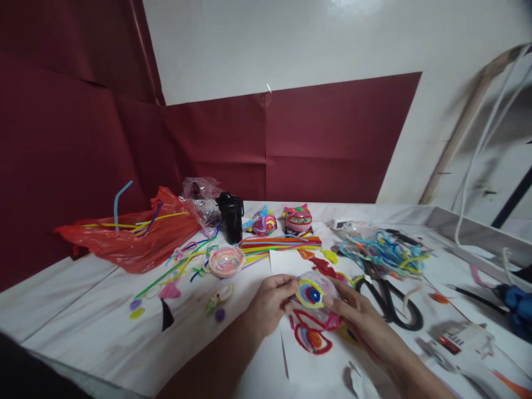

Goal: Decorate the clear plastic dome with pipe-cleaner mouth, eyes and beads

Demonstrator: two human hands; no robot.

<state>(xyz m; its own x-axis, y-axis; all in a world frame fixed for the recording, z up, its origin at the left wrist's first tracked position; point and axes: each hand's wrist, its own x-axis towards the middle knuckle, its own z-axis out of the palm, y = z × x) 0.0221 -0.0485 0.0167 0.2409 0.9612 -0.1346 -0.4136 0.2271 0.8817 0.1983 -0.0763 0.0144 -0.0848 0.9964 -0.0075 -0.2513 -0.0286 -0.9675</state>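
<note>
1. The left hand (272, 306) is curled, thumb and fingers pinching the left edge of the yellow-rimmed eye (312, 295).
2. The right hand (353, 310) is partly closed around the other side, its fingertips on the eye's right corner. The eye, blue at its centre, is thus gripped between both hands, against a clear plastic piece (328, 286), above the white paper (305, 370).
3. Just below, a red-rimmed eye (316, 339) with an orange centre sits over the paper; how it joins the plastic is hidden by the hands.
4. At the near right lies a white tool (471, 339); the dark marks on it are too blurred to read.
5. Scissors (386, 302) with black handles lie just right of the right hand, which stands partly in front of the yellow-rimmed scraps beside them.
6. Beyond the hands are red scraps (324, 267) and, left, a bowl (213, 267) streaked pink.
7. Farther back, coloured sticks (286, 243) lie in a row, and a tangled heap (384, 250), mostly blue, lies to the right.
8. At the back stand a black cup (231, 219) and two decorated balls (298, 219), with a red bag (137, 244) to the left.
9. Maroon sheeting (332, 138) covers the wall's lower part.
</note>
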